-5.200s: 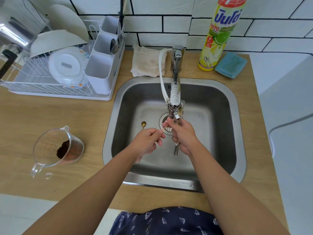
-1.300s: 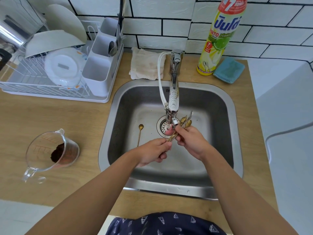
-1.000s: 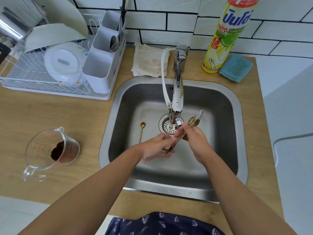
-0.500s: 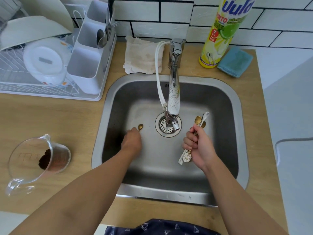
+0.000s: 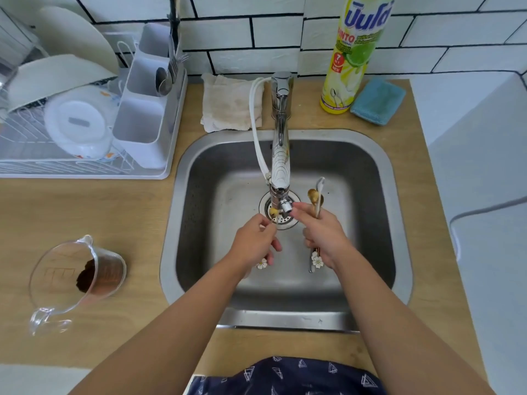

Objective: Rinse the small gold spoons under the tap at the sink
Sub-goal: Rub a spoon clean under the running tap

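From the head camera, both hands are working over the sink (image 5: 395, 195), a little apart. The left hand (image 5: 253, 240) is pinching one gold spoon (image 5: 273, 212), its bowl seemingly under the tap (image 5: 281, 166) by the drain. The right hand (image 5: 323, 235) is gripping a bundle of spoons (image 5: 315, 198), bowls pointing away. A measuring cup (image 5: 77, 280) is sitting on the counter (image 5: 85, 209).

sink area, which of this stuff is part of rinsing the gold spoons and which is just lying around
In the job:
- gold spoon held under the tap by the left hand
- bundle of spoons gripped in the right hand
- sink

Lying about:
- measuring jug with brown residue
- dish rack
- dish soap bottle
- blue sponge
- folded cloth
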The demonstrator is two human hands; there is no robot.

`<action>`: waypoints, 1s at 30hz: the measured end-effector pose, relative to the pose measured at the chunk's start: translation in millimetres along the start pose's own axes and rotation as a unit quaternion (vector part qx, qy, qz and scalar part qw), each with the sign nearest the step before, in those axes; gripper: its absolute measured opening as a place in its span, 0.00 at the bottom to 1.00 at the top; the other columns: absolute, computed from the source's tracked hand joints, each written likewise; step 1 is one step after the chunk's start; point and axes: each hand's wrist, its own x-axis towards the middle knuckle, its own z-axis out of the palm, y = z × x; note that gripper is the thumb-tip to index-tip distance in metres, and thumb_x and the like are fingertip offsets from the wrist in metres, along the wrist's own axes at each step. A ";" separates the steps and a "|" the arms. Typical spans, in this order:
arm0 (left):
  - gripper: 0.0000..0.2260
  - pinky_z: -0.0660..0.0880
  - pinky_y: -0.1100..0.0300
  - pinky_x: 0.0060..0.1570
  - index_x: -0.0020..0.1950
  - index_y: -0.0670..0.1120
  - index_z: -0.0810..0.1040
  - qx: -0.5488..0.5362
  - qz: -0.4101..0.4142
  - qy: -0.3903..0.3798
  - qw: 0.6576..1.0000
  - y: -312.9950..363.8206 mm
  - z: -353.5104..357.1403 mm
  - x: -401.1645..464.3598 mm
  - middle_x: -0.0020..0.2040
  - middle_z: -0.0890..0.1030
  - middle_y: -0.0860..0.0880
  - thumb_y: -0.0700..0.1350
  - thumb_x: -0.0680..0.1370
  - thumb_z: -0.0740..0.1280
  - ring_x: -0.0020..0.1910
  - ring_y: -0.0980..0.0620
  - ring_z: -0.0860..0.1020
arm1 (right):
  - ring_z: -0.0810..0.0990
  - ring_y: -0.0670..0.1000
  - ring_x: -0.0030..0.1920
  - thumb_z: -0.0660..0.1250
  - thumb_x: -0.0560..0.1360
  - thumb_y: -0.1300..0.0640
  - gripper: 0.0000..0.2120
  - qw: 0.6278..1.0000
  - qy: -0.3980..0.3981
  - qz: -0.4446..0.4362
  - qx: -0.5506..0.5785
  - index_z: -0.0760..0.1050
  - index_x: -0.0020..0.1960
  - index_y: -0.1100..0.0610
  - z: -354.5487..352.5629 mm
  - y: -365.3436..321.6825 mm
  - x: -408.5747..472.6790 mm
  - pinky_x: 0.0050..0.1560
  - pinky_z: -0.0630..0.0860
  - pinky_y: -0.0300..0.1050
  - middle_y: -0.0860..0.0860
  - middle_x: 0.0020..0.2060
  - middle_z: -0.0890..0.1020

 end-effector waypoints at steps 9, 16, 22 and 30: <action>0.06 0.71 0.62 0.22 0.50 0.45 0.74 0.031 0.036 0.024 0.999 -4.8 -7.6 -15.2 0.36 0.86 0.50 0.47 0.79 0.63 0.20 0.49 0.74 | 0.71 0.40 0.25 0.78 0.72 0.58 0.11 0.991 -0.073 -0.012 -0.111 0.81 0.53 0.53 27.9 -3.0 -3.1 0.27 0.65 0.40 0.40 0.29 0.79; 0.11 0.68 0.61 0.26 0.51 0.46 0.78 -0.004 0.013 -0.005 1.000 -3.5 -6.9 -18.0 0.36 0.86 0.50 0.53 0.82 0.62 0.22 0.51 0.72 | 0.68 0.40 0.23 0.70 0.79 0.56 0.05 0.991 0.017 -0.042 -0.130 0.84 0.52 0.55 31.1 -16.0 5.0 0.23 0.65 0.35 0.44 0.33 0.83; 0.13 0.62 0.65 0.20 0.49 0.42 0.77 -0.014 0.021 0.013 1.000 -1.1 -4.0 -21.0 0.31 0.79 0.47 0.49 0.84 0.59 0.19 0.54 0.65 | 0.74 0.37 0.26 0.73 0.77 0.54 0.09 0.977 -0.079 -0.078 -0.183 0.83 0.45 0.38 30.0 -11.1 -0.5 0.25 0.67 0.33 0.38 0.32 0.83; 0.11 0.64 0.67 0.19 0.48 0.45 0.74 0.090 0.052 0.048 0.993 -4.1 -3.0 -20.9 0.29 0.80 0.52 0.49 0.84 0.58 0.18 0.60 0.67 | 0.74 0.37 0.25 0.69 0.80 0.51 0.04 0.983 -0.053 -0.070 -0.161 0.82 0.48 0.46 35.1 -8.5 5.2 0.26 0.67 0.37 0.43 0.39 0.88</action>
